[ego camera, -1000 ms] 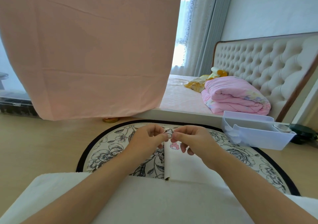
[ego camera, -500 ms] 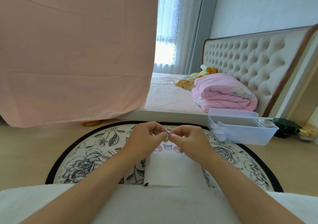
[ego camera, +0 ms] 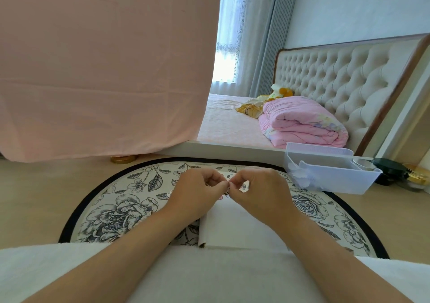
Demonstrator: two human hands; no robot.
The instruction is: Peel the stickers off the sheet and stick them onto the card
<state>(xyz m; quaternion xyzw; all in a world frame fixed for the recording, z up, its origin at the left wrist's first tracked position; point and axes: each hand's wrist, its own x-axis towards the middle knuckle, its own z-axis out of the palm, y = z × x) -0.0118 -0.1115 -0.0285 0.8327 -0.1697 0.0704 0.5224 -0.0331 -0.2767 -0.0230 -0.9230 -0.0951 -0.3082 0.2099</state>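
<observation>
A white card lies on the floral mat in front of me, its near edge against my lap. Small cartoon stickers show at its far end, mostly hidden by my fingers. My left hand and my right hand meet above that far end, thumbs and forefingers pinched together on a small sticker. Part of a sticker sheet shows just beyond the fingertips; I cannot tell which hand holds it.
The round floral mat with a black rim lies on a wooden floor. A translucent plastic bin stands at the right, dark jars beyond it. A pink hanging cloth fills the left; a bed with a folded pink quilt is behind.
The view has shifted slightly. Both hands stay pinched together over the card's far end, with the fingertips drawn a little closer.
</observation>
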